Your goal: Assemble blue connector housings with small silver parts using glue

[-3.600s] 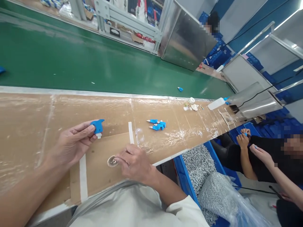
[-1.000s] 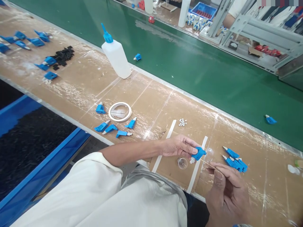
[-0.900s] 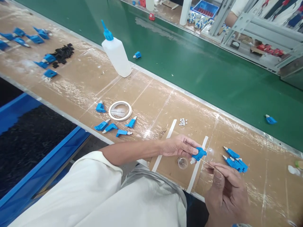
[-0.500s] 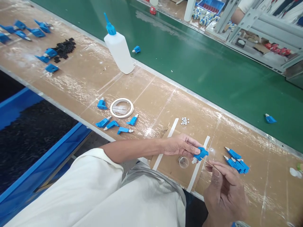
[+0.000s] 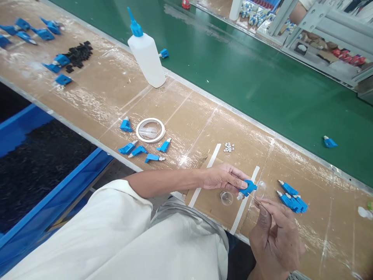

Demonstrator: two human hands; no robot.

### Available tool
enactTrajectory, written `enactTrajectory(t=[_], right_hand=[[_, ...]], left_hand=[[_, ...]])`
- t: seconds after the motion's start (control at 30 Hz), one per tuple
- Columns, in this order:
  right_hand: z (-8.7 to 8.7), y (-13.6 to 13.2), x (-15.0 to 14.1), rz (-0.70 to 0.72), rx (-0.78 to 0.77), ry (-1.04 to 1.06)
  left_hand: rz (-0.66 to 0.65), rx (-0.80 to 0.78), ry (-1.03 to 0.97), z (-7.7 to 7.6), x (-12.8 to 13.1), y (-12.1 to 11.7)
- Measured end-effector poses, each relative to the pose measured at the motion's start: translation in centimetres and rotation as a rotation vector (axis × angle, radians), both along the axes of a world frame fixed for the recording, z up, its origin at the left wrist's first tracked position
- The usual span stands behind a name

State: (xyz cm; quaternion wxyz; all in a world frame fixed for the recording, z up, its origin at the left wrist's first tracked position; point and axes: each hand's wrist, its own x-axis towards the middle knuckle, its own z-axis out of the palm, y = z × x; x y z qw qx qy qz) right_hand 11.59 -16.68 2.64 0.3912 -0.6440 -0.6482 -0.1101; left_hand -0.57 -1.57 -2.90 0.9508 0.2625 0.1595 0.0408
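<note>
Between the thumb and fingers of my left hand (image 5: 224, 178) is a blue plastic part (image 5: 248, 188) with a whitish tip pointing down-left. My right hand (image 5: 276, 229) pinches a thin wooden stick (image 5: 254, 199), whose far end reaches the blue part; whether it touches or enters it I cannot make out. Just below my left hand a small clear round cup (image 5: 226, 198) stands on a cardboard sheet with white tape strips. Beyond the hand lies a little pile of small white pieces (image 5: 229, 147). Several similar blue parts (image 5: 292, 198) lie right of my hands.
A white squeeze bottle (image 5: 147, 58) with a blue nozzle stands by the green conveyor belt (image 5: 233, 74). Left of my hands are a tape roll (image 5: 139, 134) and more blue parts (image 5: 164, 146). Black pieces (image 5: 79, 55) are heaped farther left. A blue bin (image 5: 72, 186) sits below the table edge.
The blue parts on the green belt have shifted left relative to the table. Both hands keep nearly the same pose, the stick still at the blue part. The view has tilted slightly.
</note>
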Motion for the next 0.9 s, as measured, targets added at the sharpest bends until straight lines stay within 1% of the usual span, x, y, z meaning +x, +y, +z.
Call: enactTrajectory(t=[0.13, 0.33, 0.43, 0.47, 0.57, 0.63, 0.7, 0.8, 0.9], right_hand=[[-0.2, 0.0, 0.0, 0.004, 0.007, 0.01], [-0.3, -0.2, 0.1, 0.014, -0.014, 0.082], [0.0, -0.1, 0.0, -0.056, -0.017, 0.236], [0.1, 0.0, -0.1, -0.086, 0.013, 0.312], [0.3, 0.1, -0.3, -0.141, 0.172, 0.53], [0.0, -0.3, -0.2, -0.14, 0.196, 0.615], [-0.7, -1.0, 0.1, -0.115, 0.122, 0.587], [-2.0, -1.9, 0.3, -0.029, -0.045, 0.371], [-3.2, -1.9, -0.1, 0.063, -0.141, 0.189]], left_hand=[[-0.004, -0.001, 0.006, 0.0, 0.0, 0.1], [-0.016, 0.006, -0.01, 0.1, 0.0, 0.1], [-0.011, 0.005, -0.025, 0.0, -0.1, 0.2], [-0.009, 0.004, -0.026, 0.0, -0.1, 0.2], [-0.009, 0.005, -0.029, -0.1, -0.1, 0.4], [-0.009, 0.003, -0.038, -0.1, -0.1, 0.5], [-0.007, 0.001, -0.046, -0.1, -0.2, 0.6], [0.008, 0.003, -0.048, -0.1, -0.2, 0.8], [0.034, 0.011, -0.042, -0.2, -0.2, 1.1]])
